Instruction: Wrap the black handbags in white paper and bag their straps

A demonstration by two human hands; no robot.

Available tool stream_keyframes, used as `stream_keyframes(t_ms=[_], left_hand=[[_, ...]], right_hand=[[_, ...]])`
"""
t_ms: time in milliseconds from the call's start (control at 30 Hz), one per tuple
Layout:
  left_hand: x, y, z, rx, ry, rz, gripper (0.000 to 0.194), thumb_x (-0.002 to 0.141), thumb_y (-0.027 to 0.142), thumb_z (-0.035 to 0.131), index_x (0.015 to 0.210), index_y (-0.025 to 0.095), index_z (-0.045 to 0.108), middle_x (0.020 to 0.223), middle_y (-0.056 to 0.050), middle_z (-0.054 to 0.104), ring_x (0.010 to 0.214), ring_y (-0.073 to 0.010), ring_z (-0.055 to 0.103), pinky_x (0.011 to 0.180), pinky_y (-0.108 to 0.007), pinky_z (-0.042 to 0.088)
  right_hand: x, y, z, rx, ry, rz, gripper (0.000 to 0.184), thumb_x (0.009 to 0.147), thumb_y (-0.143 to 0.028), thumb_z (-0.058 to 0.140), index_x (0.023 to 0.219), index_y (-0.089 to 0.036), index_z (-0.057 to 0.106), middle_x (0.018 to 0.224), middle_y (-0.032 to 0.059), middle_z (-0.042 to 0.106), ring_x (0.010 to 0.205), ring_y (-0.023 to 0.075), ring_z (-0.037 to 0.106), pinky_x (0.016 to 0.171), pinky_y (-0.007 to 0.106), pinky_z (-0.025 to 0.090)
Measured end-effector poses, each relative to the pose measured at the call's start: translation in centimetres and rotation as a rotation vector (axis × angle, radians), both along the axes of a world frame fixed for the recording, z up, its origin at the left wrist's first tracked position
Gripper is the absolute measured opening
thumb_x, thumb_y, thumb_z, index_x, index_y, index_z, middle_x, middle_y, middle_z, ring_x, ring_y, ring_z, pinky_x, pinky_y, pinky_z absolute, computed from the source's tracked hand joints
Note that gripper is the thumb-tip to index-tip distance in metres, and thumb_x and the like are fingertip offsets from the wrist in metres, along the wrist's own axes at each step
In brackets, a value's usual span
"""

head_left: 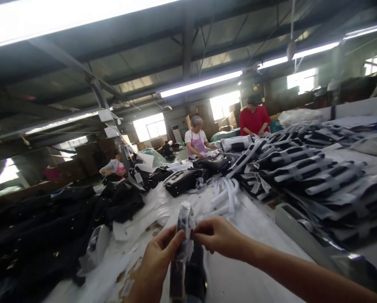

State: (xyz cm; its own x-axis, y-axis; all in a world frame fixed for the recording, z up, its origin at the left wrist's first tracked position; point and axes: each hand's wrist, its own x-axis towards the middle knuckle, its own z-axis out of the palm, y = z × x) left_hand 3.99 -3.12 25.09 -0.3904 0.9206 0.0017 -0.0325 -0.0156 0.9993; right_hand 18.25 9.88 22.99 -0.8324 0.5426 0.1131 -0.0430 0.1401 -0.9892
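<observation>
Dark strap (181, 256) at lower centre of frame, pointing up and away from the viewer, its upper part covered in shiny clear wrap. Left hand (158, 256) closed on it, thumb laid over the near face, fingers behind at the left edge; grip firm, with no visible gap. Right hand (221, 236) comes in from the lower right, thumb and fingertips drawn close together at the strap's right edge; cannot tell whether they pinch the wrap or only touch it. A black piece (195, 269) lies just right of the strap, at the bottom of the frame; its join to the strap, if any, is unclear. Beneath: white table (229, 280). Beyond the hands, near mid-frame, a bundle of white tubes (225, 193) and a black bag (182, 182). Left side: heap of black goods (33, 231), blurred. Right side: large pile of dark pieces with white wrapped handles (301, 164); below it, a grey object (297, 225), kind uncertain. Across the table, centre, a person in a purple apron (197, 142); right of that, a person in a red shirt (254, 120). Lit tube lamp (204, 83) overhead, upper centre.
</observation>
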Motion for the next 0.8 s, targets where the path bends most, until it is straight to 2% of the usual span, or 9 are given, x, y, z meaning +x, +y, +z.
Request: stream_keyframes(t_ms=[133,200,300,367,433,500,633,733,800], left_hand=[[-0.2,0.0,0.3,0.010,0.094,0.047,0.053,0.074,0.050,0.079,0.119,0.023,0.071,0.106,-0.005,0.076,0.097,-0.0223,0.069,0.086,-0.029,0.052],[-0.6,-0.1,0.4,0.006,0.130,0.089,0.050,0.073,0.049,0.080,0.115,0.025,0.073,0.120,-0.005,0.072,0.106,-0.0243,0.067,0.087,-0.028,0.053],[-1.1,-0.1,0.1,0.007,0.171,0.133,0.047,0.071,0.051,0.081,0.110,0.025,0.075,0.146,-0.006,0.054,0.111,-0.0276,0.066,0.084,-0.029,0.055],[-1.3,0.0,-0.3,0.020,0.168,0.153,0.051,0.069,0.053,0.081,0.111,0.025,0.075,0.154,-0.008,0.045,0.106,-0.0281,0.068,0.080,-0.030,0.057],[-1.3,0.2,-0.7,0.053,0.141,0.178,0.055,0.066,0.054,0.083,0.110,0.023,0.075,0.156,-0.010,0.041,0.098,-0.0270,0.070,0.076,-0.030,0.058],[-1.1,0.3,-1.0,0.096,0.132,0.212,0.056,0.064,0.055,0.084,0.107,0.021,0.076,0.155,-0.012,0.041,0.090,-0.0244,0.072,0.073,-0.029,0.058],[-0.6,0.5,-1.2,0.103,0.183,0.223,0.058,0.065,0.058,0.081,0.106,0.017,0.076,0.156,-0.015,0.039,0.083,-0.0207,0.073,0.068,-0.028,0.058],[-0.5,0.6,-1.6,0.092,0.173,0.222,0.059,0.065,0.059,0.081,0.107,0.018,0.075,0.159,-0.014,0.033,0.083,-0.0202,0.073,0.069,-0.028,0.058],[-0.6,0.7,-2.2,0.099,0.132,0.263,0.064,0.064,0.057,0.083,0.115,0.020,0.072,0.158,-0.014,0.035,0.083,-0.0200,0.073,0.069,-0.028,0.058]], right_hand=[[-1.3,-0.4,0.8,-0.186,0.065,0.075,0.021,0.071,-0.035,0.076,0.072,-0.014,0.074,0.062,-0.0024,0.059,0.054,0.0084,0.048,0.054,0.021,0.039],[-1.3,-0.5,0.9,-0.290,0.069,0.135,0.022,0.069,-0.034,0.078,0.073,-0.013,0.073,0.067,-0.0012,0.060,0.059,0.0081,0.049,0.060,0.021,0.042],[-1.0,-0.4,1.0,-0.427,0.066,0.203,0.023,0.067,-0.033,0.077,0.077,-0.014,0.073,0.076,0.0011,0.062,0.067,0.0090,0.054,0.067,0.020,0.044],[-0.9,-0.4,1.3,-0.488,0.063,0.227,0.029,0.073,-0.041,0.075,0.083,-0.015,0.073,0.083,0.0027,0.064,0.072,0.0098,0.057,0.071,0.021,0.045],[-1.0,-0.6,1.7,-0.490,0.053,0.223,0.037,0.077,-0.051,0.074,0.088,-0.015,0.074,0.088,0.0034,0.066,0.074,0.0101,0.058,0.072,0.021,0.045],[-1.3,-0.8,2.0,-0.440,0.021,0.152,0.043,0.074,-0.055,0.078,0.087,-0.015,0.074,0.084,0.0025,0.066,0.072,0.0100,0.056,0.069,0.021,0.042],[-2.2,-1.4,2.1,-0.359,-0.022,0.011,0.041,0.066,-0.051,0.084,0.077,-0.013,0.072,0.072,0.0004,0.063,0.067,0.0104,0.053,0.067,0.023,0.038],[-2.5,-1.7,1.8,-0.365,-0.011,-0.014,0.036,0.069,-0.047,0.080,0.083,-0.015,0.074,0.079,0.0019,0.066,0.073,0.0122,0.055,0.071,0.024,0.040],[-2.4,-2.0,1.6,-0.381,0.001,-0.047,0.031,0.069,-0.044,0.079,0.082,-0.016,0.074,0.081,0.0019,0.066,0.075,0.0128,0.055,0.074,0.025,0.041]])
